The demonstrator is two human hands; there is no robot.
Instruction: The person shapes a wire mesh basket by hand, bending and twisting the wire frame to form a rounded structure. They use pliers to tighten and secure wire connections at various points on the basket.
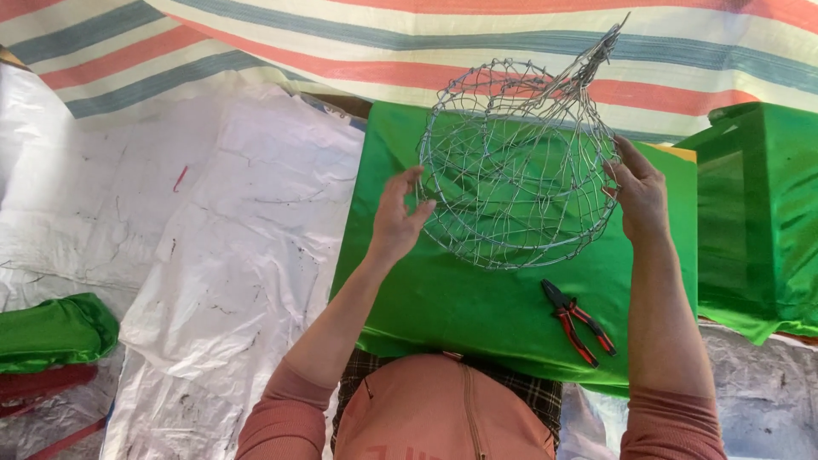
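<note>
— Holding anything right now?

— Yes, a round wire basket [518, 166], raised upright above the far half of the tabletop [443, 298], which is draped in green cloth. My left hand [398, 217] is at the basket's left rim, fingers spread apart and curved, the fingertips touching the wire more than gripping it. My right hand [639, 192] is at the right rim with the fingers closed around the wire there.

— What shape is the basket in?

— Open mesh with several round hoops, facing me, and a bunch of twisted wire ends sticking up at its top right, over the striped tarp [426, 43] behind the far edge.

— Any tools around?

— A pair of pliers [578, 321] with red and black handles lies flat near the tabletop's near edge, toward the right corner, well apart from both hands and below the basket.

— And beside the tabletop?

— White plastic sheeting [213, 255] spreads off the left edge, with a folded green bundle [51, 332] at its far left. A green cloth-covered box [754, 213] stands just off the right edge.
</note>
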